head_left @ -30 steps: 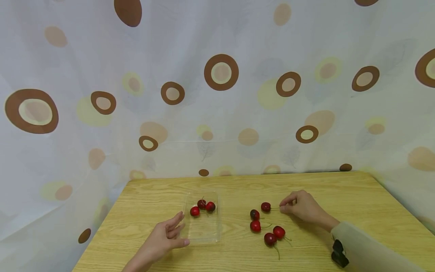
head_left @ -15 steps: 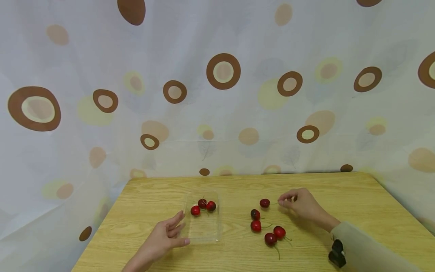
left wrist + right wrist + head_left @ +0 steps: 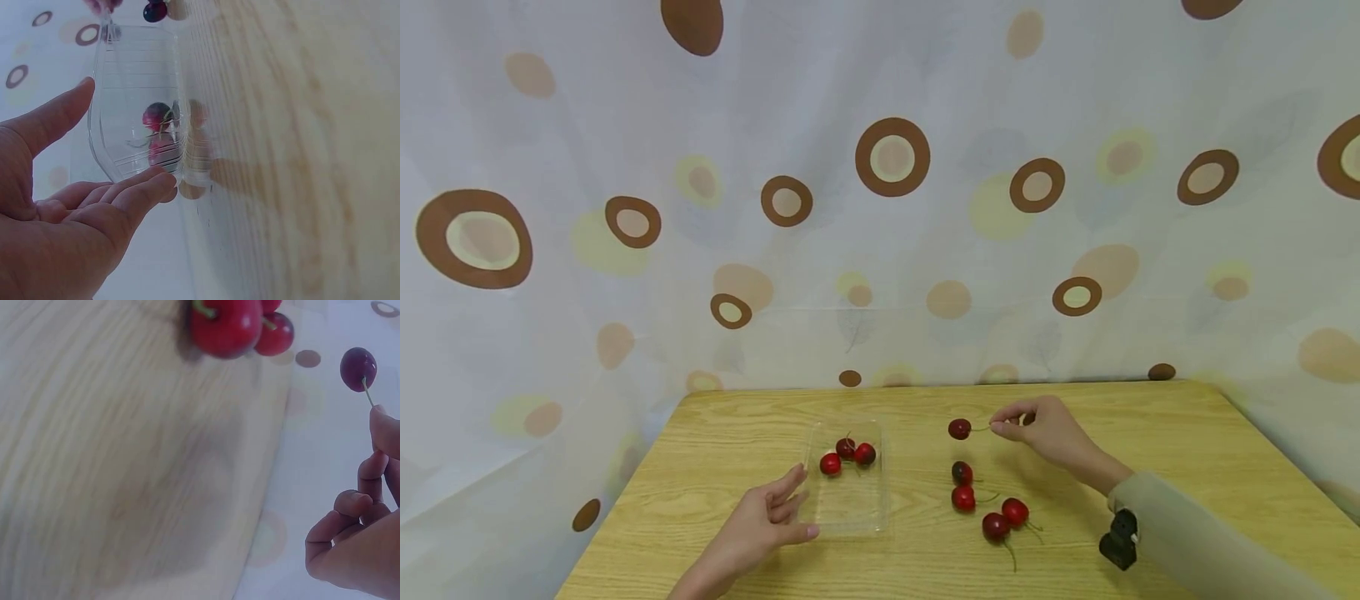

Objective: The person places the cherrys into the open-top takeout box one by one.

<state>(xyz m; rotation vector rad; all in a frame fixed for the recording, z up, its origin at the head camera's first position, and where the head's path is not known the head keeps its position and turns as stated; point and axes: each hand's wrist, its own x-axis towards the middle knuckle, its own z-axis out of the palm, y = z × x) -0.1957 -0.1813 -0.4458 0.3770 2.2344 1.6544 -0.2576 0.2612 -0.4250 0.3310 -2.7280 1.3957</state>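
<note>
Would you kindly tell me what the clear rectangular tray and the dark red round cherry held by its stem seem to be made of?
The tray looks like thin, glossy plastic: see-through, with ridged walls. The cherry is smooth and shiny, with highlights; real fruit or imitation, I cannot tell.

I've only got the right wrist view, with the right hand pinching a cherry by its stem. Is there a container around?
Observer: Yes, a clear container, left of the loose cherries.
Operator: Anything inside?
Observer: Three cherries, bunched toward its far end.
Operator: Where's the left hand?
Observer: The left hand is at the container's near-left corner, thumb and fingers spread; I can't confirm contact.
</note>
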